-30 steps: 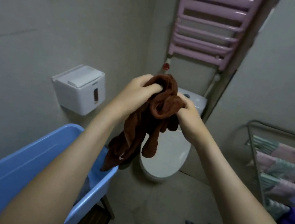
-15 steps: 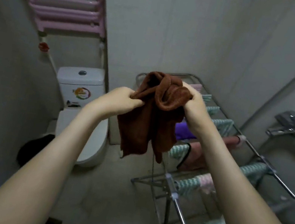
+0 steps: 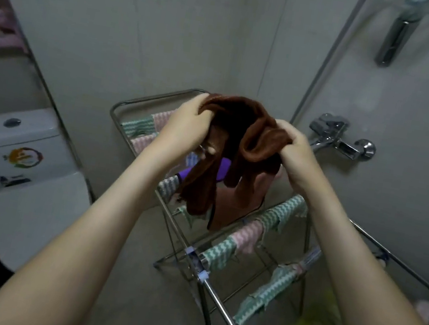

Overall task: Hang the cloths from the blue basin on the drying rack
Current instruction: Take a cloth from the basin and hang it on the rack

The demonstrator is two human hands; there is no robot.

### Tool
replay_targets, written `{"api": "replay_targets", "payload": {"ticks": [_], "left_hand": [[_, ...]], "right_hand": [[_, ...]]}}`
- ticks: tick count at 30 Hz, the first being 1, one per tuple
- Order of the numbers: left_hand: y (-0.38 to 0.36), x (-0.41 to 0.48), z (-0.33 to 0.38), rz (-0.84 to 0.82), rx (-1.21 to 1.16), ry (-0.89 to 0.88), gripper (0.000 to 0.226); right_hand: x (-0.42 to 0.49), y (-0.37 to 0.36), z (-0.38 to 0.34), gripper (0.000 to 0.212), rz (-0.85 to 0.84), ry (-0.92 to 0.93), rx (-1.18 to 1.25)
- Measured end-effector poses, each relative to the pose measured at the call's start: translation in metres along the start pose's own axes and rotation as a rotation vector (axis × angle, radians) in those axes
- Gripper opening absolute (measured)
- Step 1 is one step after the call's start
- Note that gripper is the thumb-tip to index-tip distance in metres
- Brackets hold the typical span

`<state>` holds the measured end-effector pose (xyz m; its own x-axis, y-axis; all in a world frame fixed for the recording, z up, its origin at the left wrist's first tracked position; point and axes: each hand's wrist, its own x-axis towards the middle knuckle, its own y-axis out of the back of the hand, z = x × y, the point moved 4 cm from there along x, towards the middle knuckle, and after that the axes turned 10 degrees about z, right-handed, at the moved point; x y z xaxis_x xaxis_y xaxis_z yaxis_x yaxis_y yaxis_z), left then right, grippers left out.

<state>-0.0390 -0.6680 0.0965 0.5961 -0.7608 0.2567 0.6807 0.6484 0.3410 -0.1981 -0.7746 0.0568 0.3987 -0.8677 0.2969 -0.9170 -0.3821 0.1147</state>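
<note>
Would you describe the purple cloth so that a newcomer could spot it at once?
Find the metal drying rack by the shower tap. Half hidden behind the brown cloth, the purple cloth hangs there, the only purple one among pastel zigzag cloths.

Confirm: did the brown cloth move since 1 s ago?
Yes. It was in front of the toilet; now the brown cloth, gripped by the left hand and right hand, hangs over the drying rack, right of the toilet.

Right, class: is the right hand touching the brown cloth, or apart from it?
Touching. The head view shows the right hand with fingers curled round a fold of the brown cloth.
</note>
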Motion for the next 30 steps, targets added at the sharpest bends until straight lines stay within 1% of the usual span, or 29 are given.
{"api": "replay_targets", "payload": {"ticks": [2,4,6,7,10,11,12,14,17,18,19,21,23,24,26,27,28,30], "left_hand": [[-0.013,0.004,0.006,-0.057,-0.102,0.027,0.036],[-0.025,0.010,0.015,-0.095,-0.161,0.010,0.036],[-0.032,0.015,0.021,-0.129,-0.206,-0.024,0.041],[-0.034,0.017,0.023,-0.153,-0.224,-0.039,0.042],[-0.041,0.020,0.031,-0.255,-0.293,-0.077,0.041],[-0.043,0.019,0.034,-0.299,-0.315,-0.098,0.041],[-0.046,0.018,0.037,-0.343,-0.331,-0.121,0.039],[-0.050,0.017,0.044,-0.412,-0.349,-0.163,0.037],[-0.060,0.014,0.050,-0.482,-0.350,-0.216,0.029],[-0.064,0.012,0.051,-0.504,-0.347,-0.225,0.027],[-0.067,0.011,0.051,-0.524,-0.346,-0.228,0.025],[-0.072,0.008,0.052,-0.553,-0.359,-0.227,0.023],[-0.073,0.005,0.051,-0.566,-0.385,-0.202,0.022],[-0.073,0.003,0.051,-0.573,-0.392,-0.180,0.020],[-0.075,-0.002,0.050,-0.618,-0.369,-0.116,0.018],[-0.077,-0.005,0.049,-0.650,-0.326,-0.083,0.022],[-0.080,-0.008,0.046,-0.682,-0.278,-0.049,0.029],[-0.086,-0.012,0.040,-0.727,-0.227,0.032,0.043]], "right_hand": [[-0.006,0.010,0.016,0.035,-0.068,-0.049,-0.128],[-0.011,0.024,0.032,0.040,-0.145,-0.117,-0.261],[-0.017,0.037,0.045,0.040,-0.256,-0.195,-0.376],[-0.021,0.043,0.052,0.043,-0.327,-0.255,-0.396],[-0.043,0.052,0.072,0.060,-0.525,-0.538,-0.285],[-0.050,0.054,0.077,0.067,-0.570,-0.612,-0.229],[-0.053,0.058,0.081,0.075,-0.577,-0.658,-0.178],[-0.051,0.065,0.091,0.088,-0.488,-0.687,-0.144],[-0.043,0.071,0.098,0.097,-0.218,-0.689,-0.143],[-0.042,0.072,0.099,0.096,-0.146,-0.689,-0.130],[-0.041,0.070,0.099,0.091,-0.085,-0.686,-0.107],[-0.043,0.068,0.097,0.074,0.031,-0.663,0.007],[-0.045,0.072,0.095,0.055,0.126,-0.658,0.175],[-0.045,0.075,0.096,0.049,0.170,-0.666,0.263],[-0.046,0.084,0.100,0.042,0.275,-0.680,0.380],[-0.047,0.088,0.102,0.039,0.312,-0.688,0.409],[-0.049,0.091,0.104,0.037,0.323,-0.699,0.441],[-0.052,0.092,0.105,0.041,0.271,-0.721,0.462]]}}
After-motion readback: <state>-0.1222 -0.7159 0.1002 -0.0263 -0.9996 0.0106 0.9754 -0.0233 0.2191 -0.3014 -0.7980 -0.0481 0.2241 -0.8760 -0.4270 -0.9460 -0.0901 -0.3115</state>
